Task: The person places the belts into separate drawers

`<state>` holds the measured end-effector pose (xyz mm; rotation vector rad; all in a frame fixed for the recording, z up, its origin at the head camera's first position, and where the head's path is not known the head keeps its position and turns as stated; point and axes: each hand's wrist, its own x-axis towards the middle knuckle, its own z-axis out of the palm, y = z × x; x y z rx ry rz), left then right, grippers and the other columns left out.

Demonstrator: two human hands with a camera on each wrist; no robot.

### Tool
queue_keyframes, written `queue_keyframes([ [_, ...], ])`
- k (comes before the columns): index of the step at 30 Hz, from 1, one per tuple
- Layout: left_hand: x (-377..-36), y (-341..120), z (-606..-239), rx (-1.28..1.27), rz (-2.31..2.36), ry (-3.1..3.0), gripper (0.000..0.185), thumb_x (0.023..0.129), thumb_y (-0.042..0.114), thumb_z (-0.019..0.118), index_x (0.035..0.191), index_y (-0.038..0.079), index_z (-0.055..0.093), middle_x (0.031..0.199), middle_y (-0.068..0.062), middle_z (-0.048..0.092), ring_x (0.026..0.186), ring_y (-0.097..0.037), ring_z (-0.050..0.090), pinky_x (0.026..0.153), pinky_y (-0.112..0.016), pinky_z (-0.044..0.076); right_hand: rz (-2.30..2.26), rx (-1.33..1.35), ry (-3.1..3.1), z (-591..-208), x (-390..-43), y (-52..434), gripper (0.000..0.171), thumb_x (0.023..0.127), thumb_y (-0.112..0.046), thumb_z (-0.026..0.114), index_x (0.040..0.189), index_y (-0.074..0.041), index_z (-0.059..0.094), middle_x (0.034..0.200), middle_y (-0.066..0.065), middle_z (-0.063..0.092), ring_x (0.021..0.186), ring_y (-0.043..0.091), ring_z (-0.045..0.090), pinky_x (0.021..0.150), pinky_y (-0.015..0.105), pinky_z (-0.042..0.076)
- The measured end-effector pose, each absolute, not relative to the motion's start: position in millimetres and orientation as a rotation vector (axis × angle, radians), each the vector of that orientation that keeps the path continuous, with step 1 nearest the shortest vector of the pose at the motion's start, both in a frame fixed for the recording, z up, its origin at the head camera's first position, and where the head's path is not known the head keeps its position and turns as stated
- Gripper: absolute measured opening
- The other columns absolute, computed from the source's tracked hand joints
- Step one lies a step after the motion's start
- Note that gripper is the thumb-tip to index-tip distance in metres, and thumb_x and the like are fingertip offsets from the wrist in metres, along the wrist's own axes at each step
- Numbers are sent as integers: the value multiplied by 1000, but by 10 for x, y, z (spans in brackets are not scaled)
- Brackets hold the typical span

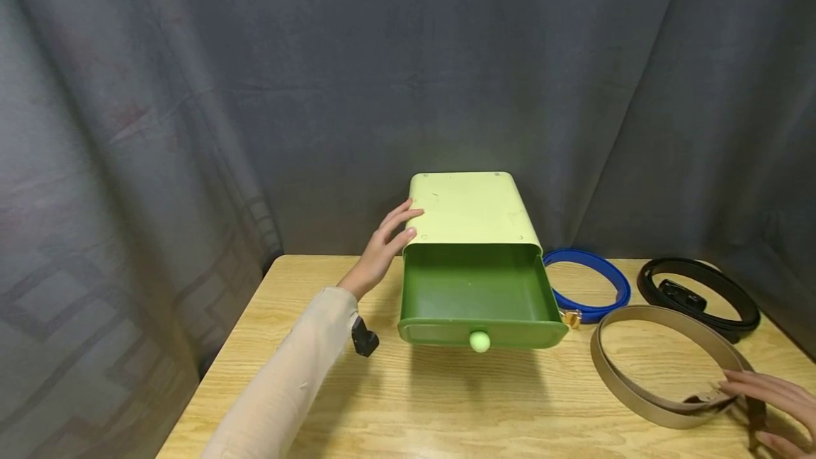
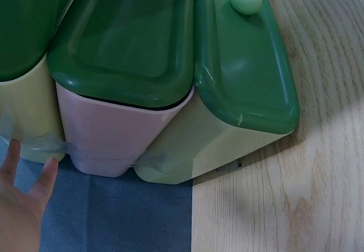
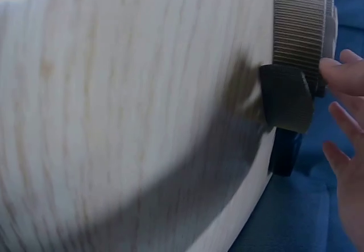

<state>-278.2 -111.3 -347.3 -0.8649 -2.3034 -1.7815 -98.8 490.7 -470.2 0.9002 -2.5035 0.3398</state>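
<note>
A light green box (image 1: 468,207) stands at the back of the wooden table (image 1: 446,402), its dark green drawer (image 1: 474,292) pulled out, with a pale round knob (image 1: 479,341) on the front. My left hand (image 1: 382,246) rests with straight fingers against the box's top left edge. In the left wrist view the drawer front (image 2: 244,75) and knob (image 2: 246,0) show, with my left hand (image 2: 23,206) at the lower left. My right hand (image 1: 774,402) touches the tan belt (image 1: 663,315) near its buckle (image 3: 287,95), fingers (image 3: 341,75) extended.
A coiled blue belt (image 1: 605,275) lies right of the drawer, and a black belt (image 1: 733,289) beyond it near the right edge. A grey curtain (image 1: 255,91) hangs close behind and to the left of the table.
</note>
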Motion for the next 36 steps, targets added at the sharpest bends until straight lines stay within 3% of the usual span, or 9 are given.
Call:
queue_keyframes([
  [4,-2782,-1112,-3480,-866,-1768,-2295,41,105,23,48,146,15,50,163,4,19,149,-18,14,115,-59,19,348,930,-2541,-4757,-1018,4939,87,60,-9,90,137,-28,53,146,-31,28,132,-15,21,101,2,4],
  [7,-2776,-1108,-3483,-866,-1773,-2294,41,105,23,48,145,15,50,163,5,20,149,-18,14,115,-60,19,347,985,-2526,-4775,-1033,4976,88,66,-11,87,143,-28,48,148,-28,30,135,-12,21,104,3,5],
  [13,-2759,-1100,-3461,-870,-1783,-2311,42,106,19,47,147,9,48,164,1,17,150,-20,11,116,-60,17,273,1127,-2471,-4727,-1094,5120,113,51,-17,95,149,-29,38,152,-23,26,136,-11,21,106,4,6],
  [15,-2710,-1098,-3402,-873,-1792,-2316,43,106,17,46,147,5,46,164,-4,16,150,-23,10,116,-60,17,295,1203,-2445,-4711,-1131,5137,108,53,-17,95,147,-21,42,153,-20,27,137,-9,23,106,5,8],
  [18,-2605,-1097,-3285,-876,-1796,-2332,43,106,15,46,146,2,45,164,-9,15,150,-26,10,116,-59,18,380,1272,-2383,-4717,-1182,5091,85,65,-22,91,138,-6,51,152,-17,34,136,-6,29,106,6,14],
  [20,-2538,-1095,-3214,-878,-1792,-2345,43,105,14,45,146,0,45,164,-11,15,150,-27,11,116,-59,19,406,1273,-2338,-4737,-1196,5024,65,81,-33,82,131,-1,56,149,-17,39,135,-4,31,104,6,17],
  [25,-2554,-1098,-3245,-871,-1790,-2336,43,105,14,45,146,0,45,164,-10,15,150,-27,11,116,-60,16,461,1268,-2271,-4753,-1211,4861,66,91,-48,66,123,9,59,148,-13,41,136,-2,33,105,7,20],
  [27,-2626,-1106,-3326,-862,-1785,-2328,43,106,17,46,146,4,46,164,-6,16,150,-25,11,116,-60,16,489,1258,-2271,-4749,-1216,4811,69,86,-48,70,120,11,59,149,-13,41,136,-3,33,106,7,20],
  [36,-2772,-1111,-3498,-827,-1746,-2335,40,105,27,48,144,21,51,161,13,21,147,-10,15,116,-56,19,508,997,-2345,-4774,-1139,4664,59,76,-61,61,109,-13,69,126,-30,50,125,-18,32,99,1,19],
])
